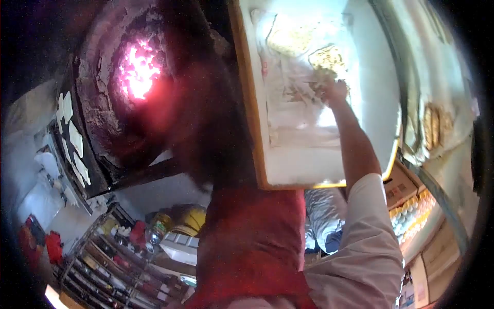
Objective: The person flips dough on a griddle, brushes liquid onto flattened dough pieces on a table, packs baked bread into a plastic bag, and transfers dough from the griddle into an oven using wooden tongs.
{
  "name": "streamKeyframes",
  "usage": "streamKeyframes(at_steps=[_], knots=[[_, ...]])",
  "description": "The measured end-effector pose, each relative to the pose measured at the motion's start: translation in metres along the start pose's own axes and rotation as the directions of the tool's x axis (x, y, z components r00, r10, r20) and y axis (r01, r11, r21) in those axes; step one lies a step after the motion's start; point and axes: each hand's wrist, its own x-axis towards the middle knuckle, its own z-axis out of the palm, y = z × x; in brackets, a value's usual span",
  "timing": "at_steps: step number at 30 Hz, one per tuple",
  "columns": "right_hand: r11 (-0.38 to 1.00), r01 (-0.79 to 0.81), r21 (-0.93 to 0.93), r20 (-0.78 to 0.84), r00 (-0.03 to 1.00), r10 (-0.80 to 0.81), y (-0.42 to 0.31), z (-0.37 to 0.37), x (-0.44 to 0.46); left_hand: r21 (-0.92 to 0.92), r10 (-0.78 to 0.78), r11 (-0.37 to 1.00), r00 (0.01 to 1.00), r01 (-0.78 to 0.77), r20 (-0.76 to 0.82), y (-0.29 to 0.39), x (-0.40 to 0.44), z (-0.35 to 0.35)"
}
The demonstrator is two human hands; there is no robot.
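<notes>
My right hand [332, 91] reaches over a white-topped table [303, 167] with a yellow-brown edge. Its fingers are bent around or against pale, crumpled material [323, 77], too blurred to identify. Just beyond the hand lies a yellowish, flat, textured piece [329, 57], and a second pale piece [290, 41] is farther back to the left. Both rest on a whitish sheet [288, 121]. My left hand cannot be made out; the area left of the table is dark and reddish.
At the upper left, embers glow [140, 69] inside a round, rough-walled oven [98, 85]. Pale flat pieces [75, 138] lie on a dark board beside it. Below are a rack [110, 257] and a white box [180, 247]. Egg trays [411, 213] and cartons [401, 185] stand at the lower right.
</notes>
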Motion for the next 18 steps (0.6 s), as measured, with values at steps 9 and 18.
streamKeyframes(at_steps=[9, 18], knots=[[0.932, 0.101, -0.35, 0.011, 0.995, -0.103, -0.016, 0.014, 0.054, 0.006, -0.063, 0.998, 0.998, 0.063, -0.018, 0.033, -0.023, 0.011], [0.959, 0.236, -0.154, 0.027, 0.972, -0.235, -0.076, -0.009, -0.09, 0.064, 0.15, 0.987, 0.989, -0.149, -0.007, 0.096, 0.031, -0.016]])
